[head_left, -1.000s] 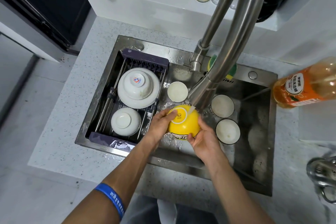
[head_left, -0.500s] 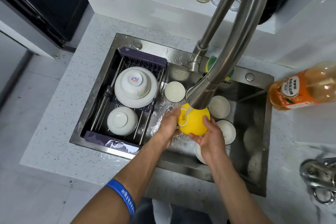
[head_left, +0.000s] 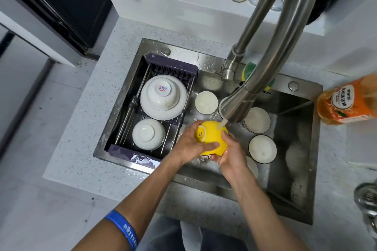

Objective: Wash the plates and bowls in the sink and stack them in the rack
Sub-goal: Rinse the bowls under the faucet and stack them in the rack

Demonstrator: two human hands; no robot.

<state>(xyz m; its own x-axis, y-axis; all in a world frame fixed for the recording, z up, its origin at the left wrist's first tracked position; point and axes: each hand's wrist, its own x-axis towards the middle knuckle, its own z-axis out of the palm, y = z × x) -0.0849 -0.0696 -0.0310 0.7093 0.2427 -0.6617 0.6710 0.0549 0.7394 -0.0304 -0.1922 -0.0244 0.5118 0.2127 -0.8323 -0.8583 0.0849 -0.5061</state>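
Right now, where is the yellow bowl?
In the head view, the yellow bowl is held over the sink by the left hand and right hand, under the faucet, right of the rack.

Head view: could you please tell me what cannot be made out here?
- Inside of the yellow bowl: turned away, and the left hand and right hand cover it.
- A white dish in the sink: mostly behind the right hand.
- Orange bottle: cut off by the right edge.
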